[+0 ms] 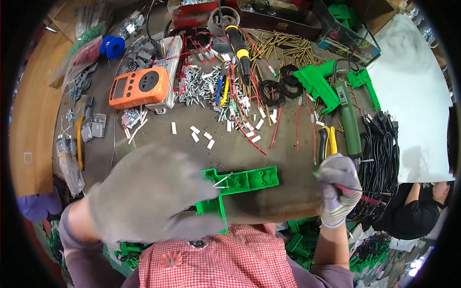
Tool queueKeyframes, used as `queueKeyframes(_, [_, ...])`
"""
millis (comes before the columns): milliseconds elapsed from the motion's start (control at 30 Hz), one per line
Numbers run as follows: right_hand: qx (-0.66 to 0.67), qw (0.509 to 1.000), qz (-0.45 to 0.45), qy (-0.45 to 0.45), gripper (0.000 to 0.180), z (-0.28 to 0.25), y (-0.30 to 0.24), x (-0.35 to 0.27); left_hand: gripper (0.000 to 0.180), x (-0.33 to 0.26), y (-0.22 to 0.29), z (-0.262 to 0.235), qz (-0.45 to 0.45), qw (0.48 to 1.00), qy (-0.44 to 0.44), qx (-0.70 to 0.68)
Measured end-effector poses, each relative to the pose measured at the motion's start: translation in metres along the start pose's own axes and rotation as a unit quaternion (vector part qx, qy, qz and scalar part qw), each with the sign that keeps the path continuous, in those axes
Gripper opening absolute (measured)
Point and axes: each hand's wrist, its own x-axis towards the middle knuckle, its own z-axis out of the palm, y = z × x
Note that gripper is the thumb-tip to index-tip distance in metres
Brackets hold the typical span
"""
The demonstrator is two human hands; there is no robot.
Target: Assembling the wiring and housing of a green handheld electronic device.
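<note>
The dark surface (pixel 269 158) is covered with screws, wires and tools. At its near edge, a green plastic housing (pixel 240 185) is gripped by the gloved left hand (pixel 153 194). Thin red wire (pixel 357 191) is pinched in the closed gloved right hand (pixel 338 189), well to the right of the housing.

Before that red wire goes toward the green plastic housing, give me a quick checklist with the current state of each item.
1. Left hand steadying the green housing: ok, the gloved hand lies over its left part.
2. Right hand gripping the red wire: ok, pinched in the gloved fingers.
3. Housing resting flat at the table edge: ok.
4. Open side of the housing free: ok, only a thin pale pin lies there.
5. Wire end stripped: cannot tell, too small.
6. Soldering iron out of the way: ok, lying far back among the screws.
</note>
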Motion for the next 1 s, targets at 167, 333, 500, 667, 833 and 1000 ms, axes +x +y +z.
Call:
queueKeyframes(167, [0.048,0.973,-0.034,0.223,0.023,0.005,0.034,-0.017,0.010,0.121,-0.029,0.059,0.122,0.982,0.077,0.120])
queueKeyframes(333, [0.087,0.937,0.009,0.338,0.019,-0.001,0.048,-0.016,0.007,0.223,-0.038,0.088,0.187,0.941,0.104,0.262])
queueKeyframes(500, [0.077,0.942,0.034,0.326,0.021,0.000,0.048,-0.018,0.013,0.245,-0.032,0.084,0.249,0.913,0.065,0.316])
queueKeyframes(667, [0.063,0.950,0.025,0.306,0.021,-0.004,0.053,-0.024,0.016,0.229,-0.026,0.089,0.277,0.895,0.086,0.340])
queueKeyframes(833, [0.096,0.946,0.058,0.304,0.020,0.000,0.040,-0.023,0.013,0.155,-0.031,0.064,0.132,0.913,0.055,0.382])
queueKeyframes(1000, [0.095,0.960,0.090,0.247,0.020,-0.001,0.038,-0.019,0.010,0.117,-0.070,0.058,0.034,0.918,0.044,0.392])
